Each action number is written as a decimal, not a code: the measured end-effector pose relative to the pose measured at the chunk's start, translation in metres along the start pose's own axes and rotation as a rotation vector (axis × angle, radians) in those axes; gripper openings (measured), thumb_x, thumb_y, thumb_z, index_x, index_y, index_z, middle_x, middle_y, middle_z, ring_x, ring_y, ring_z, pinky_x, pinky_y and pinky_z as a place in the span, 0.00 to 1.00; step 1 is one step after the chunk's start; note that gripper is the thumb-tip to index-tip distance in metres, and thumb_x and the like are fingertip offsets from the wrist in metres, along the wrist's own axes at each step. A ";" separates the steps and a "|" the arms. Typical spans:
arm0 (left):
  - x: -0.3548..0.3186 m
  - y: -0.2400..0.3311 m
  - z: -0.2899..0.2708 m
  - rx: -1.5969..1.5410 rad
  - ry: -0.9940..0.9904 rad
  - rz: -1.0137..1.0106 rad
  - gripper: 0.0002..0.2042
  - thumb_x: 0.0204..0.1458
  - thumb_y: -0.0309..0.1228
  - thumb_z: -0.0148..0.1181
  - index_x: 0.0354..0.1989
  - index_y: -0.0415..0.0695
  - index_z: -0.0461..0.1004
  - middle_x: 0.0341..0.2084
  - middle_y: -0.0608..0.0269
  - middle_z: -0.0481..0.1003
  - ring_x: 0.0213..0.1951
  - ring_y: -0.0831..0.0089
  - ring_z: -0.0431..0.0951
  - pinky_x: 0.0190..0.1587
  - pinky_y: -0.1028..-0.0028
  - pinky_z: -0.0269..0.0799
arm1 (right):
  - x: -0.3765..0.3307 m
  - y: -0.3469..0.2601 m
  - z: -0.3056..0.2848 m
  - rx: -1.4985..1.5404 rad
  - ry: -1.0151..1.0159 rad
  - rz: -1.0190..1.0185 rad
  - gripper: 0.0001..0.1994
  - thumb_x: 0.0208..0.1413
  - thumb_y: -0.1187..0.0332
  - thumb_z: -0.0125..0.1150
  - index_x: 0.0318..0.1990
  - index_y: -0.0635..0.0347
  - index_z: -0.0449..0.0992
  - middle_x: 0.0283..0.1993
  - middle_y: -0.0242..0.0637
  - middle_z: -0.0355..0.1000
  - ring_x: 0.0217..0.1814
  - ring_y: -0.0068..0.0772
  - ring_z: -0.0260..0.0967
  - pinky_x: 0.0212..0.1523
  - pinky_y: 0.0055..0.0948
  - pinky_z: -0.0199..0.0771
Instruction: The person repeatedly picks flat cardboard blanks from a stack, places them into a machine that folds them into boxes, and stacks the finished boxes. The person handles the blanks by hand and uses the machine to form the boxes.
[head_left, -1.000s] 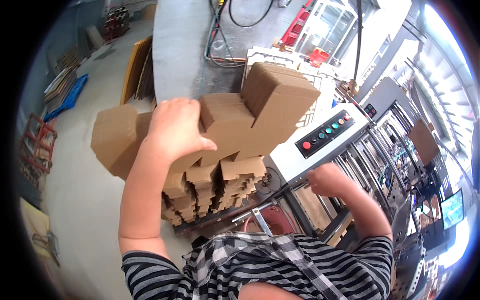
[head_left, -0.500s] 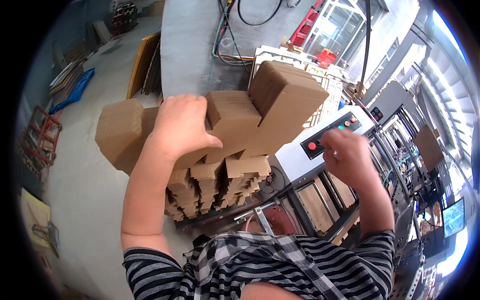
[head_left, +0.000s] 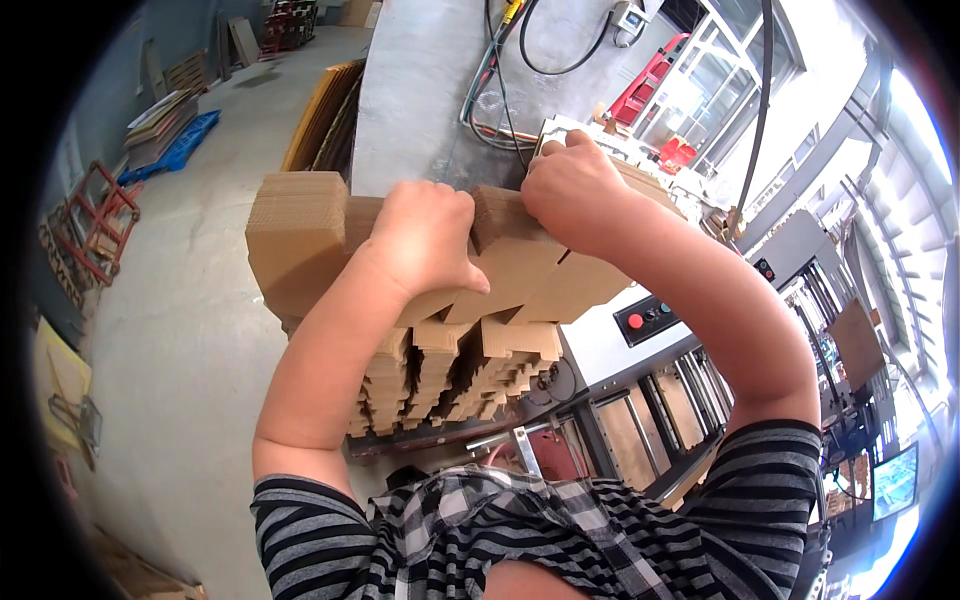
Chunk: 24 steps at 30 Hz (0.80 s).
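A thick bundle of die-cut brown cardboard blanks (head_left: 300, 225) stands on edge in front of me, with notches and raised tabs along its top. My left hand (head_left: 415, 235) is wrapped over a low notch near its middle, thumb on the near face and the other fingers hidden behind. Over the raised part at the right end, my right hand (head_left: 575, 185) curls its fingers on the top edges; its fingertips are partly hidden. Under the bundle is a pile of more cardboard blanks (head_left: 460, 370), stacked in uneven columns.
A machine with a button panel (head_left: 645, 322) stands at the right, beside rollers (head_left: 650, 435). Behind the bundle rises a grey metal surface (head_left: 430, 110) with hanging cables. Brown boards (head_left: 320, 115) lean at the far left, and a red metal frame (head_left: 100, 225) stands on the floor.
My right hand has moved from beside the button panel up and left onto the bundle's right end. My left hand keeps its hold. The whole view has shifted somewhat.
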<state>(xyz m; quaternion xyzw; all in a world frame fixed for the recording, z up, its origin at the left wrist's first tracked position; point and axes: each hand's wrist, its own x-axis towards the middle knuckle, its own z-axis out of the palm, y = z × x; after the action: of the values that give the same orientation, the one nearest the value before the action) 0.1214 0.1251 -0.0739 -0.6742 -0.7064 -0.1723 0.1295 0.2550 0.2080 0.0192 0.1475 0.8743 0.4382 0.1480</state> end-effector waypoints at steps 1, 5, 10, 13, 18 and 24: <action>0.000 -0.001 0.001 0.008 0.004 0.000 0.32 0.22 0.57 0.73 0.26 0.39 0.74 0.27 0.56 0.76 0.36 0.59 0.78 0.42 0.66 0.72 | 0.002 0.000 -0.002 0.002 -0.009 -0.001 0.05 0.44 0.67 0.65 0.31 0.50 0.82 0.33 0.28 0.76 0.44 0.31 0.69 0.46 0.32 0.61; -0.002 -0.001 0.001 0.025 0.038 0.014 0.32 0.23 0.58 0.73 0.26 0.39 0.74 0.26 0.56 0.76 0.34 0.60 0.78 0.41 0.66 0.73 | 0.007 0.004 -0.002 0.068 -0.037 -0.002 0.06 0.45 0.69 0.63 0.32 0.51 0.82 0.35 0.30 0.77 0.46 0.33 0.71 0.47 0.34 0.61; 0.000 0.001 -0.001 0.032 0.028 0.024 0.33 0.23 0.58 0.73 0.26 0.38 0.75 0.25 0.56 0.76 0.33 0.60 0.78 0.40 0.66 0.73 | 0.017 0.018 -0.004 0.124 -0.153 -0.020 0.06 0.44 0.71 0.61 0.32 0.53 0.81 0.36 0.34 0.77 0.45 0.37 0.74 0.48 0.38 0.63; -0.003 0.000 0.000 0.026 0.048 0.022 0.33 0.23 0.59 0.72 0.26 0.38 0.75 0.25 0.56 0.76 0.34 0.61 0.78 0.40 0.66 0.73 | 0.020 0.016 -0.005 0.160 -0.162 -0.027 0.07 0.43 0.72 0.60 0.32 0.54 0.81 0.36 0.36 0.77 0.45 0.39 0.74 0.48 0.41 0.63; -0.002 0.000 0.002 0.037 0.075 0.044 0.33 0.24 0.59 0.72 0.26 0.38 0.75 0.25 0.56 0.76 0.34 0.61 0.78 0.40 0.67 0.73 | 0.023 0.019 0.000 0.262 -0.164 -0.032 0.09 0.39 0.72 0.60 0.31 0.59 0.80 0.35 0.40 0.77 0.44 0.43 0.74 0.48 0.44 0.64; 0.000 -0.001 0.002 0.027 0.062 0.046 0.33 0.23 0.60 0.72 0.26 0.39 0.75 0.25 0.57 0.76 0.34 0.61 0.78 0.39 0.66 0.73 | 0.029 0.027 0.010 0.289 -0.154 -0.141 0.10 0.35 0.70 0.61 0.29 0.63 0.80 0.32 0.43 0.76 0.42 0.44 0.73 0.49 0.44 0.64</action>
<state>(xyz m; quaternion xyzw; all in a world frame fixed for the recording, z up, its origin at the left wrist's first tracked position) 0.1206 0.1264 -0.0760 -0.6828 -0.6886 -0.1807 0.1643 0.2358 0.2423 0.0317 0.1387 0.9224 0.2837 0.2223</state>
